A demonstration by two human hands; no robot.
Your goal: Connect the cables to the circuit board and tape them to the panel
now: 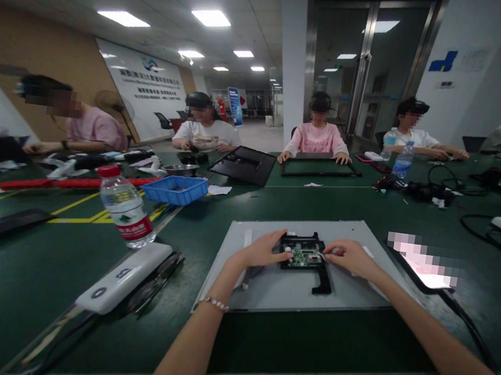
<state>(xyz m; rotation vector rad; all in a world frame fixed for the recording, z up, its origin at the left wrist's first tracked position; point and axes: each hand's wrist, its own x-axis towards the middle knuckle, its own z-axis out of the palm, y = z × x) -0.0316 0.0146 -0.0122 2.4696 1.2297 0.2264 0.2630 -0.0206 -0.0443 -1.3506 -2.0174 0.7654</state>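
Note:
A grey flat panel [259, 296] lies on the table in front of me. On it rests a black plastic bracket [323, 282] carrying a green circuit board [302, 256]. My left hand [264, 251] grips the bracket's left side, thumb at the board's edge and fingers at the upper corner. My right hand [351, 257] is closed in a pinch at the board's right edge; whatever its fingertips hold is too small to make out. Beside my left wrist, a flat strip or cable [246, 278] lies on the panel, partly hidden by the hand.
A water bottle [130, 211], white power bank [125, 278] and glasses [157, 286] stand or lie left; a blue tray [176, 190] sits beyond. Right of the panel lies a lit phone [425, 263] with a cable. Across the table, a person [317, 138] handles a black frame [321, 173].

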